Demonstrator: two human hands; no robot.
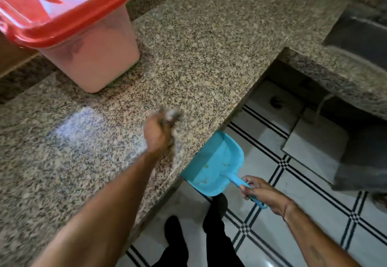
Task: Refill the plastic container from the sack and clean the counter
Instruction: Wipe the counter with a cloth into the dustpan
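Clear plastic container (94,57) w/ red lid (62,15) on, filled most of the way w/ pale contents, stands at the back left of the counter (209,47). Blue plastic dustpan (213,162) is held just below the counter's front edge, a few yellowish crumbs inside. Left hand (157,135), on the counter near that edge: fingers curled round a small grey blurred thing (172,115), cloth or brush, can't tell. Right hand (259,191): fingers wrapped round the dustpan's handle (232,180). Counter is polished speckled granite; container is boxy w/ rounded corners.
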